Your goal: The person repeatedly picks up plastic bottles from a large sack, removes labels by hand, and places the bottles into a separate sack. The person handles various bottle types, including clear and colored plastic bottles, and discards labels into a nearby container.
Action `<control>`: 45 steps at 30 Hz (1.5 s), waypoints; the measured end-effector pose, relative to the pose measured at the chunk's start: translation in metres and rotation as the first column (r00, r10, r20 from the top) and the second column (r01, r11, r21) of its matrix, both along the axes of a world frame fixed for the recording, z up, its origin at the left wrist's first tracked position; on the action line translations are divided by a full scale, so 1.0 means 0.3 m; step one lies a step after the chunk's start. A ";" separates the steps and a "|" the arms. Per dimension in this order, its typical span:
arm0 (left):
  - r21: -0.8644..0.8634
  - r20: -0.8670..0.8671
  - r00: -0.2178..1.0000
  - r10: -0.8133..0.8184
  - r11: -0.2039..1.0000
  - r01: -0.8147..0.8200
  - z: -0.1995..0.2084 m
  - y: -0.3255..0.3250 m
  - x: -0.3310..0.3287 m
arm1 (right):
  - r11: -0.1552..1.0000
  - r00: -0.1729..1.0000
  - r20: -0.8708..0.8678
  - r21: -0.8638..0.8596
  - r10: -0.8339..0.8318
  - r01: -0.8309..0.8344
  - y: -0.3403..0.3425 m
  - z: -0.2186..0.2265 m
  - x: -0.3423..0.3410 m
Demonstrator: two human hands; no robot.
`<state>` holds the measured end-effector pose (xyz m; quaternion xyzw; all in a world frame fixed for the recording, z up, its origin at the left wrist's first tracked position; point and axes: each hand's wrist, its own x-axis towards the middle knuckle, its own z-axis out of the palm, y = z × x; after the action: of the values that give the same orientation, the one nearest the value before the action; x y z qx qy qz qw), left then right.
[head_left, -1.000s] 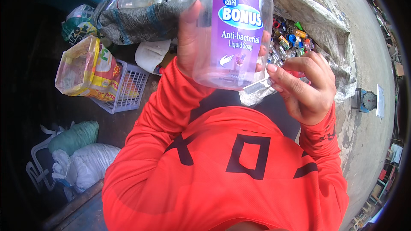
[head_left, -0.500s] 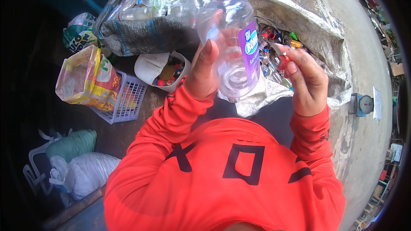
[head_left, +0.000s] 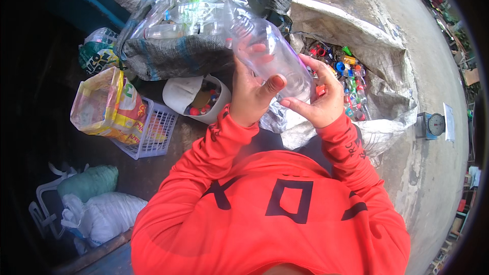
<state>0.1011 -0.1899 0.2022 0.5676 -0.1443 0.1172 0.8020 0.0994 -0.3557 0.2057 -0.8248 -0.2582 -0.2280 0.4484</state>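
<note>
Tilted in front of me is a large clear plastic bottle [head_left: 277, 61], its capless neck toward the far left. My left hand [head_left: 253, 89] is wrapped round its near left side, with fingers showing through the plastic. My right hand [head_left: 326, 94] is at the bottle's base, fingers bent and fingertips against its right side. A small red object [head_left: 320, 90] shows between the right thumb and fingers; its kind is hard to make out. The bottle's purple label is turned mostly out of sight.
A dark woven sack [head_left: 173, 56] full of clear bottles lies beyond. To the right, a white sack [head_left: 387, 97] holds small colourful bottles and caps. A white tub [head_left: 219, 109] with caps, a purple-grey plastic basket [head_left: 153, 132], a yellow bag [head_left: 114, 107] and a dial scale [head_left: 430, 125] stand around.
The bottle has come lower and tipped, its neck swinging left and its label turning away. My right hand has moved left with the small red object, up against the bottle's base.
</note>
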 end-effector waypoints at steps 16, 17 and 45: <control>-0.533 -0.029 0.708 -0.706 0.610 0.586 -0.063 0.041 0.065 | 0.926 0.786 -0.566 0.377 0.247 -0.019 -0.081 0.009 0.012; -0.552 -0.031 0.694 -0.719 0.591 0.588 -0.057 0.041 0.063 | 0.964 0.864 -0.467 0.256 0.187 -0.070 -0.086 0.036 0.006; -0.430 0.091 0.699 -0.710 0.605 0.671 0.015 0.018 0.038 | 0.971 0.965 -0.261 -0.239 -0.035 -0.029 -0.036 0.181 -0.058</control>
<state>0.1125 -0.1844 0.2066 0.2800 -0.2866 -0.1976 0.8946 0.0821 -0.3665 0.2601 -0.8964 -0.2207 -0.0842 0.3750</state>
